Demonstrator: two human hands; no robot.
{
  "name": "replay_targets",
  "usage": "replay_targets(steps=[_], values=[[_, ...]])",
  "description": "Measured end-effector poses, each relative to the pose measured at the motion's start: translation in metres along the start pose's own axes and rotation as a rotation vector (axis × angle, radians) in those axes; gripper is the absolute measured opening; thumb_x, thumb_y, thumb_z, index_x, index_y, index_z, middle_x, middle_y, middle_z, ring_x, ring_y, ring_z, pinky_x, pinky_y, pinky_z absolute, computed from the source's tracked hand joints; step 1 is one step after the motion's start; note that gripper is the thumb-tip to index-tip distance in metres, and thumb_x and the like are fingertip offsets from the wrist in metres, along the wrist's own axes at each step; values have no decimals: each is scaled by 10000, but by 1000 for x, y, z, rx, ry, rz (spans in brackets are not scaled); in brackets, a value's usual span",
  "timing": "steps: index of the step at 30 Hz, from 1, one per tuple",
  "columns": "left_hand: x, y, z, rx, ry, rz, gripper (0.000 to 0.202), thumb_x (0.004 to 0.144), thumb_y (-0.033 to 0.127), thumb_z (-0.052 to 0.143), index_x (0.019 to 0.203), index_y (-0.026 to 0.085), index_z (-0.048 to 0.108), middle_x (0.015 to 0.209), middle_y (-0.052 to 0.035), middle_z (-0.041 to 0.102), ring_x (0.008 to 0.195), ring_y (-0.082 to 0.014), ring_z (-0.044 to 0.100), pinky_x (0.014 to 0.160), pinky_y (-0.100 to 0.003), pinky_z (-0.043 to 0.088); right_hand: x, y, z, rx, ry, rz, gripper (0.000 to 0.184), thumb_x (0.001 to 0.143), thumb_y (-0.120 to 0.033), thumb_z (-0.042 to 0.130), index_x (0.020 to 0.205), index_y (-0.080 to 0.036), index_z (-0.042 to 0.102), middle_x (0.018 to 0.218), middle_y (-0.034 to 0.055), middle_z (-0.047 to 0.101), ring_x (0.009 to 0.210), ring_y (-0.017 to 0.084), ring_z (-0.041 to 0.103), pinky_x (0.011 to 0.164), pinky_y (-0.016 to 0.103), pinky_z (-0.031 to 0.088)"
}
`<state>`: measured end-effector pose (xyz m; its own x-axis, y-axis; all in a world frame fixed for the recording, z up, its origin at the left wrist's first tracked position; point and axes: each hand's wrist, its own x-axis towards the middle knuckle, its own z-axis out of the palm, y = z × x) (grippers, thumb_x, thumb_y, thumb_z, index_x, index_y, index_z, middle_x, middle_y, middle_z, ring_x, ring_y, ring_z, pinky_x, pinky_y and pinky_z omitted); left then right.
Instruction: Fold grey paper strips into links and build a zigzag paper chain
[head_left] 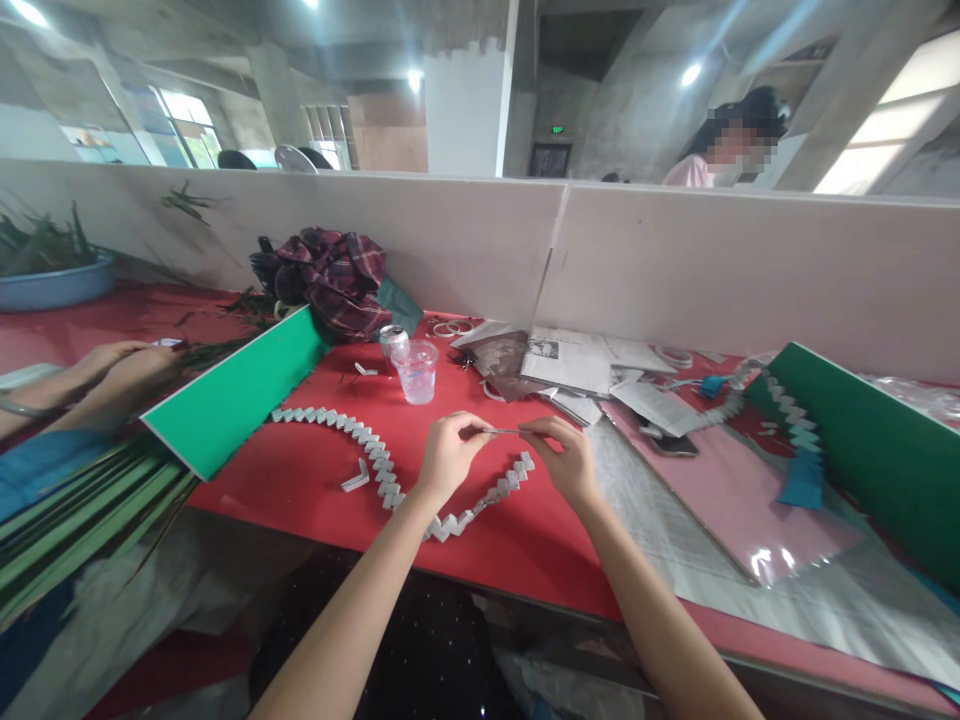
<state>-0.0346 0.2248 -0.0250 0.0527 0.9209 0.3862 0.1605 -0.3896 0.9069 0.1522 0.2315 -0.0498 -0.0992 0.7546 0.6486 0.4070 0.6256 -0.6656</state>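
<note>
Between my left hand and my right hand, a thin folded paper strip is stretched level above the red table. Each hand pinches one end of it between thumb and fingers. Below and behind my wrists, a zigzag chain of folded white paper curves across the tabletop, and my left forearm hides part of it. A loose V-shaped folded paper piece lies left of the chain. Another small folded piece rests farther back, near the can.
A plastic cup and a can stand behind my hands. Papers, a phone and a pink sheet lie to the right. Green dividers flank the table. Another person's hands are at the left, near long green leaves.
</note>
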Motion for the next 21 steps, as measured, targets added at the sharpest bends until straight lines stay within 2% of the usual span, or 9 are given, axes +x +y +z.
replay_targets(steps=[2, 6, 9, 11, 15, 18, 21], values=[[0, -1, 1, -100, 4, -78, 130, 683, 290, 711, 740, 173, 707, 751, -64, 697, 729, -201, 631, 715, -309, 481, -1, 0, 1, -12, 17, -28, 121, 839, -284, 570, 858, -251, 685, 835, 40, 671, 785, 199, 624, 732, 335, 497], [0, -4, 3, -435, 7, -300, 321, 641, 277, 754, 929, 151, 689, 823, -67, 707, 770, -193, 651, 826, -366, 492, -3, 0, 4, -54, 16, -69, 111, 848, -277, 557, 831, -246, 662, 777, 41, 636, 752, 195, 603, 704, 337, 492], [-1, -7, 5, -599, -3, -378, 355, 623, 278, 770, 931, 122, 688, 829, -71, 706, 764, -186, 654, 869, -394, 485, -5, -3, 7, -43, -6, -78, 104, 845, -284, 561, 807, -239, 648, 752, 39, 612, 728, 189, 589, 692, 334, 484], [-1, -8, 7, -573, 32, -361, 366, 628, 289, 767, 947, 127, 690, 814, -60, 705, 755, -181, 647, 860, -386, 490, -5, -5, 8, -2, -36, -51, 95, 824, -310, 593, 819, -230, 643, 766, 40, 614, 727, 188, 586, 696, 331, 483], [1, -7, 5, -319, 65, -280, 438, 667, 315, 734, 1068, 156, 666, 855, -53, 711, 784, -191, 636, 829, -358, 491, -4, -5, 8, 115, -114, 76, 222, 779, -383, 643, 910, -205, 631, 795, 46, 636, 721, 186, 594, 672, 314, 491], [1, -5, 2, -185, -15, -277, 439, 720, 300, 672, 1133, 158, 632, 985, -70, 702, 887, -202, 627, 872, -343, 462, -2, -3, 6, 139, -83, 129, 231, 809, -396, 603, 917, -193, 631, 796, 49, 642, 727, 180, 596, 683, 306, 491], [-1, -4, 1, -91, -167, -323, 310, 754, 256, 590, 1027, 136, 672, 962, -79, 704, 890, -200, 626, 853, -322, 455, 0, 1, 2, 88, 3, 111, 189, 834, -374, 572, 838, -197, 638, 795, 44, 641, 738, 174, 589, 698, 300, 479]])
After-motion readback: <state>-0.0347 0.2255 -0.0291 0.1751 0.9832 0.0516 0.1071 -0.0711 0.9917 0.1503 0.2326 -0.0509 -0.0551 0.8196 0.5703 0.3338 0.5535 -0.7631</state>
